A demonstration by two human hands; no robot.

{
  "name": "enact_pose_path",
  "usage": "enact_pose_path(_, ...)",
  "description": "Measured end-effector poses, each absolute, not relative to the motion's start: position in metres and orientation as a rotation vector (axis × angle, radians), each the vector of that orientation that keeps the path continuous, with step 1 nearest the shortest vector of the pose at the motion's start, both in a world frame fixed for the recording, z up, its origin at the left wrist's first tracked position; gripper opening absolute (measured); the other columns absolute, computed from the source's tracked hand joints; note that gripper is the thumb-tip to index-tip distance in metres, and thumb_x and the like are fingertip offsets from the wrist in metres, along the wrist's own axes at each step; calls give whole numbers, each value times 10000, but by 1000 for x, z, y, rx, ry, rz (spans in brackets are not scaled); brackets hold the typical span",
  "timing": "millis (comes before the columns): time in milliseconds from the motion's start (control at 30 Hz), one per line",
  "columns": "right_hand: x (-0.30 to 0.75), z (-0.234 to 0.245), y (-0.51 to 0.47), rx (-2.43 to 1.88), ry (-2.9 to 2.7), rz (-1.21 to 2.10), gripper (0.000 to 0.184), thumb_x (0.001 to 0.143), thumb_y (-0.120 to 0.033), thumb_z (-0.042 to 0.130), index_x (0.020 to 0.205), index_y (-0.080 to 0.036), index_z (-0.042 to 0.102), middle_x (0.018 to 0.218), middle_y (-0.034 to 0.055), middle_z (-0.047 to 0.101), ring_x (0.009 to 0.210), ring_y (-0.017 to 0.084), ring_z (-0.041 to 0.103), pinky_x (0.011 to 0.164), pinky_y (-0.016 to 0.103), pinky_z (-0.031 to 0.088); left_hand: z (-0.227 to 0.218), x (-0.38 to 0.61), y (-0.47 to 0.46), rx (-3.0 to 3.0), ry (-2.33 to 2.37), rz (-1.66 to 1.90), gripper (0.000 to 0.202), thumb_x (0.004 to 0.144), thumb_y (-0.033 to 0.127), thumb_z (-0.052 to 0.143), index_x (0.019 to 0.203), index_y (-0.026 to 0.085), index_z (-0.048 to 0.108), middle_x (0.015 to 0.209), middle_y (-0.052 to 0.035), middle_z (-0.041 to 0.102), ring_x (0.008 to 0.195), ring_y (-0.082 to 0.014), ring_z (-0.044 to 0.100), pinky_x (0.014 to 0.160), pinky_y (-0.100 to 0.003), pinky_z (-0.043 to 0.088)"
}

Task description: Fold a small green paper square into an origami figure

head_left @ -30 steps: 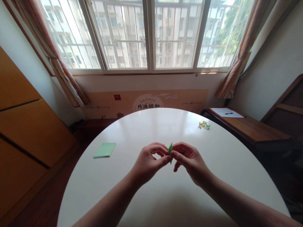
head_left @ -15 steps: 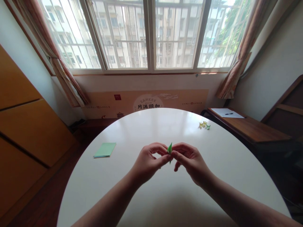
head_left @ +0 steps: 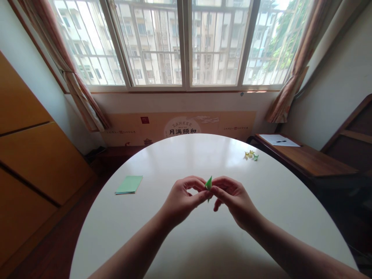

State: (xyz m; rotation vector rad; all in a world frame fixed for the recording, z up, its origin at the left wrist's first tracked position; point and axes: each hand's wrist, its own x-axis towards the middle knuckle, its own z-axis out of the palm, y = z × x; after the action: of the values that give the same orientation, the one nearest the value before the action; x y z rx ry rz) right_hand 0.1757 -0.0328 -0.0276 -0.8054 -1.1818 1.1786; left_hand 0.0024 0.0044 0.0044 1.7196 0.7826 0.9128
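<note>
Over the middle of a round white table point(head_left: 188, 155), my left hand point(head_left: 181, 199) and my right hand point(head_left: 234, 199) meet fingertip to fingertip. Both pinch a small folded green paper piece point(head_left: 208, 182), whose pointed tip sticks up between the thumbs and forefingers. Most of the paper is hidden inside the fingers. Both hands hover a little above the tabletop.
A stack of green paper sheets point(head_left: 129, 184) lies on the table's left side. Several small folded yellow and green paper figures point(head_left: 250, 155) sit at the far right. A wooden side table point(head_left: 308, 159) with a sheet and pen point(head_left: 279, 141) stands to the right, under the window.
The hands and the green paper stay almost still; only the view shifts very slightly.
</note>
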Motion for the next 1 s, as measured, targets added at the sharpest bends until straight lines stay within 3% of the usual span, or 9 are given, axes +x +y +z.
enact_pose_path(300, 175, -29, -33, -798, -1163, 1191, 181, 818, -357, 778, 902, -199, 751, 758, 43, 710, 706, 183, 651, 470, 234, 546, 5, 1, 4, 1708, 749, 898, 231, 812, 336, 736, 729, 130, 675, 898, -94, 709, 753, -172, 629, 501, -212, 449)
enact_pose_path(533, 175, -28, -34, -890, -1221, 1076, 219, 817, -400, 767, 847, -185, 732, 764, 56, 710, 706, 204, 677, 460, 242, 538, -1, 2, 4, 1773, 815, 988, 264, 827, 328, 717, 771, 170, 513, 987, -96, 717, 788, -181, 662, 499, -207, 455)
enact_pose_path(633, 175, -28, -34, -931, -1261, 1001, 221, 815, -404, 766, 853, -190, 724, 766, 54, 706, 710, 213, 687, 456, 241, 531, -1, 2, 2, 1916, 877, 1025, 219, 851, 301, 691, 970, 188, 547, 998, -79, 727, 840, -193, 691, 523, -209, 478)
enact_pose_path(767, 174, -30, -34, -987, -1281, 944, 221, 841, -413, 735, 866, -195, 712, 782, 56, 710, 752, 231, 706, 502, 265, 549, -1, 3, -1, 2086, 923, 1044, 348, 862, 210, 625, 1204, 215, 561, 1043, -75, 743, 847, -196, 718, 554, -228, 526)
enact_pose_path(933, 171, -34, -33, -999, -1273, 944, 261, 848, -443, 709, 852, -182, 701, 793, 63, 716, 758, 229, 701, 600, 318, 586, -12, 8, 0, 1999, 889, 1049, 279, 867, 155, 563, 1124, 174, 669, 936, -73, 770, 832, -205, 734, 616, -258, 571)
enact_pose_path(1000, 173, -35, -31, -1048, -1267, 916, 285, 846, -460, 692, 842, -175, 690, 771, 65, 704, 743, 227, 687, 573, 312, 579, -16, 7, 4, 1965, 936, 1066, 261, 858, 156, 568, 1091, 167, 684, 943, -79, 770, 835, -211, 728, 615, -269, 570)
